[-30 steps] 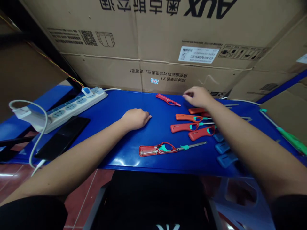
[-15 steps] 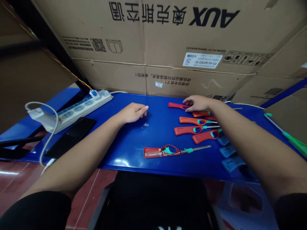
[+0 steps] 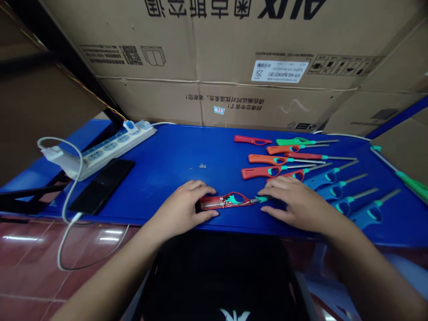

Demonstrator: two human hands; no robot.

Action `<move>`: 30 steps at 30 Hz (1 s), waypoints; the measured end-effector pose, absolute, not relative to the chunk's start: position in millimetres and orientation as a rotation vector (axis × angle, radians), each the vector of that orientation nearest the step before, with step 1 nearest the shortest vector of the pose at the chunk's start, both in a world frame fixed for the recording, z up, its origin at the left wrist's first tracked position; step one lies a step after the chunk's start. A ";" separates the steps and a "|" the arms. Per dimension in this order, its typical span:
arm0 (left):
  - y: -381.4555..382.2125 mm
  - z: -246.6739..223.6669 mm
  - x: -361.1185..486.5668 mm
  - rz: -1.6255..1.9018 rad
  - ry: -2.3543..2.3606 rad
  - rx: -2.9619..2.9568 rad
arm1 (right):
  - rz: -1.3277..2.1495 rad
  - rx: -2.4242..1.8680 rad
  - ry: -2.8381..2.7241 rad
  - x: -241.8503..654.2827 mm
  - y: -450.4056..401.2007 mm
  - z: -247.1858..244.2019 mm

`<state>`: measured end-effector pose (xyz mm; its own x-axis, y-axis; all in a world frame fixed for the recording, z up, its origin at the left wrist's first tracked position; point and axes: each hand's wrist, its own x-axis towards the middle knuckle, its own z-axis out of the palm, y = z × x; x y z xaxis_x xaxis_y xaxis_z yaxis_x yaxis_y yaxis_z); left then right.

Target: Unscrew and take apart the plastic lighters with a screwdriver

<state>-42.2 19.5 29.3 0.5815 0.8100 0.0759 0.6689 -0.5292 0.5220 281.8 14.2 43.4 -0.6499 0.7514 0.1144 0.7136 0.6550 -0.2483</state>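
A red lighter (image 3: 222,202) with a long metal nozzle lies near the table's front edge, one side of its casing off and its inner parts bare. My left hand (image 3: 187,205) pinches the handle end between thumb and fingers. Around the nozzle, by the teal collar (image 3: 262,199), my right hand (image 3: 294,200) has its thumb and fingers apart on either side; the nozzle's tip is hidden under it. Behind them sits a small pile of screws (image 3: 202,166). A pinkish-red half casing (image 3: 252,140) without a nozzle lies at the back.
Several red and orange lighters (image 3: 264,159), a green one (image 3: 290,141) and several blue ones (image 3: 364,215) lie to the right. At left stand a white power strip (image 3: 117,145) and a black phone (image 3: 103,185) with its cable. A big cardboard box (image 3: 207,53) walls off the back.
My right hand has left the half casing at the back and come forward to the nozzle. The left hand has come from beside the screws to the lighter's handle. The view has tilted down.
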 end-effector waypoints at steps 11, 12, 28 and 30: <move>9.8 21.7 -41.0 0.550 1.224 2.298 | 0.260 -1.284 -2.547 279.4 7.7 28.1; 10.0 22.6 -40.7 0.562 1.224 2.294 | 0.242 -1.282 -2.531 279.0 7.5 27.4; 10.6 14.1 -40.3 0.854 1.145 2.267 | 0.041 -1.297 -2.339 244.4 -1.6 22.6; 9.6 14.9 -38.1 0.861 1.122 2.304 | 0.077 -1.235 -2.340 229.4 -0.3 24.5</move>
